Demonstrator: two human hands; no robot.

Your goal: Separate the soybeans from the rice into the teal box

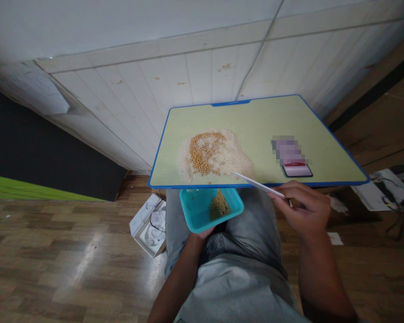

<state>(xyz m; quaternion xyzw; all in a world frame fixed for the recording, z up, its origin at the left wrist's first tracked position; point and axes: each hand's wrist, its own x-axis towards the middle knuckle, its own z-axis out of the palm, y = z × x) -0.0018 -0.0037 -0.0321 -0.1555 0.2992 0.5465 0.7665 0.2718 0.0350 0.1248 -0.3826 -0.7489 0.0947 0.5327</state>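
Note:
My right hand [305,206] is closed around the end of a thin, flat white strip [261,185], whose kind I cannot make out. Its far tip touches the near edge of a pile of white rice [234,154] on the folding table [265,119]. Soybeans [199,157] lie over the left part of that rice. Below the table's front edge, my left hand [206,233] holds a teal plastic container [197,215] from beneath, its fingers mostly hidden. More soybeans [220,207] are heaped in the container's right side.
A phone [298,170], partly blurred out, lies on the table's right side. An open white box [151,229] stands on the wooden floor by my left leg. Cables [395,199] sit on a white surface at far right. A panelled wall [175,80] stands behind the table.

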